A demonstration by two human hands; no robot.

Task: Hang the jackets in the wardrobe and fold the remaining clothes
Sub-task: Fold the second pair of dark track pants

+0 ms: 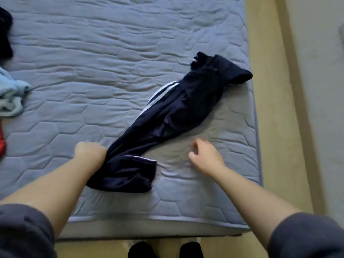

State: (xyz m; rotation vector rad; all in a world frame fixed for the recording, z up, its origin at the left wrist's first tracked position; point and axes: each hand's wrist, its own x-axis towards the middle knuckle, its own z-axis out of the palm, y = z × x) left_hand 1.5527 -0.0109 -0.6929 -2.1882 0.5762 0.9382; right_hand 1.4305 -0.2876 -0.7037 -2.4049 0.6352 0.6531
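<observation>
**A:** Entry one, the grip?

**B:** Left hand [91, 153], one, at 8 o'clock in the view. The fist is clenched on the near end of the navy track pants [167, 116]. Right hand [204, 155], one, at 5 o'clock and blurred. Its fingers are loosely bent and hold nothing. It is over bare mattress [93, 62] near the pants and apart from them.

**A:** Position of the pants?

**B:** One pair, with white side stripes, lying on the quilted mattress. They run in a long diagonal from the fist out towards 2 o'clock, ending near the mattress's right edge. The near end is bunched and the far end is crumpled.

**A:** Other stock?

**B:** Three pieces along the left edge, each cut off by the frame. There is one dark garment [4, 34] at 10 o'clock, one light blue garment [11, 94] at 9 o'clock and one red item [2, 140] at 8 o'clock. I cannot tell what kind any of them is. All three lie loose and rumpled.

**A:** Progress?

**B:** No folded pile shows. No wardrobe or hanger is in view, so the jackets cannot be judged. I judge the folding to be at an early step: this pair is being laid out, not yet folded, and at least four pieces remain.
</observation>
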